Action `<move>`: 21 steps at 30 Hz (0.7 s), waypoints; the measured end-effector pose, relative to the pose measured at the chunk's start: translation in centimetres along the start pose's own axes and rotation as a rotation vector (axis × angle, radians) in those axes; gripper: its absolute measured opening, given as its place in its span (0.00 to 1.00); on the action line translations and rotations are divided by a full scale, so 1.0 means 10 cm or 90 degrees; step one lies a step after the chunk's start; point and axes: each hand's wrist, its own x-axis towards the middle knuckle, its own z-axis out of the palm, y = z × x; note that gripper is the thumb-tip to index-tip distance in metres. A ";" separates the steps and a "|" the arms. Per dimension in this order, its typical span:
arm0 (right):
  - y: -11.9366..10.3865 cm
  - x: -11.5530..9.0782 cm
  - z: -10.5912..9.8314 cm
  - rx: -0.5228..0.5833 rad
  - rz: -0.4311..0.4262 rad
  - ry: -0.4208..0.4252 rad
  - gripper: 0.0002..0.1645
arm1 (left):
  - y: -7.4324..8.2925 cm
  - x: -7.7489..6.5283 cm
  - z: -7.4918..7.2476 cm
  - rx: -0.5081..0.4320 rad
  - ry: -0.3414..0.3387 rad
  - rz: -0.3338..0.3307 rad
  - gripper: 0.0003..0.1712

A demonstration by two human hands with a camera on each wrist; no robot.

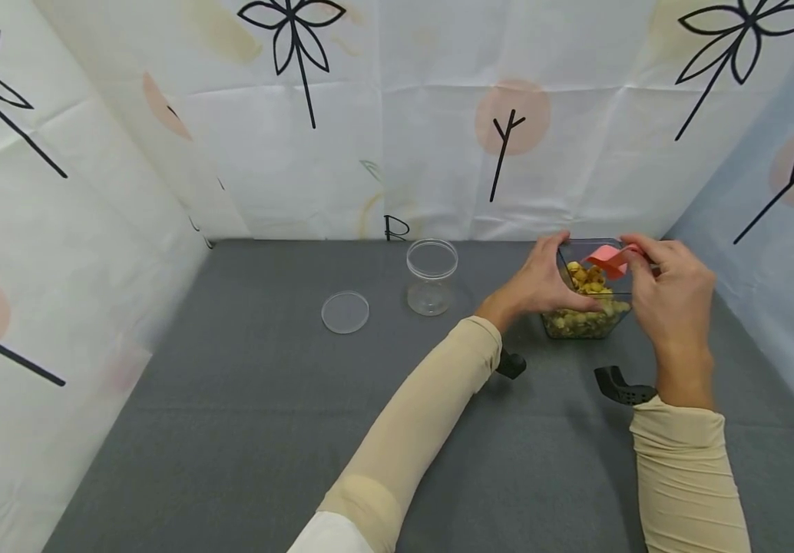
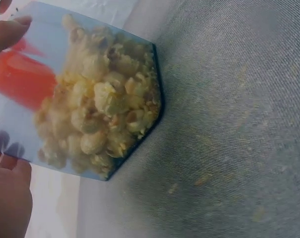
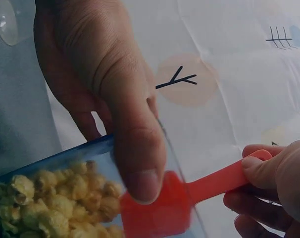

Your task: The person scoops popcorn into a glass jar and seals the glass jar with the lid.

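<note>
Popcorn (image 1: pixel 589 278) in clear box (image 2: pixel 48 25), surface's (image 1: pixel 231 461) far right | my left fingers (image 1: pixel 550 250) grip the box, my right fingers (image 1: pixel 654 250) pinch the red scoop (image 1: pixel 611 259) inside it | lid (image 1: pixel 345 312) already off | no popcorn visible in jar (image 1: pixel 429 280) yet

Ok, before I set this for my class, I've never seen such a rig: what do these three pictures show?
There's no machine: a person works bare-handed. The wide picture comes from a camera worn on the head; the two closer ones come from cameras on the left and right wrists. On the grey table stands a clear jar, with a clear disc lying flat beside it. The left hand grips a box of popcorn; the right hand holds a red scoop, partly inside the box.
</note>
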 end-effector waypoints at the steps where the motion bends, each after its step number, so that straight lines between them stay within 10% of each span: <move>1: 0.01 0.00 0.01 0.001 0.002 -0.001 0.15 | -0.01 0.00 0.01 -0.014 0.001 0.004 0.71; 21: 0.08 0.00 0.09 -0.058 0.164 -0.092 0.28 | -0.04 0.01 0.05 -0.057 0.004 -0.009 0.69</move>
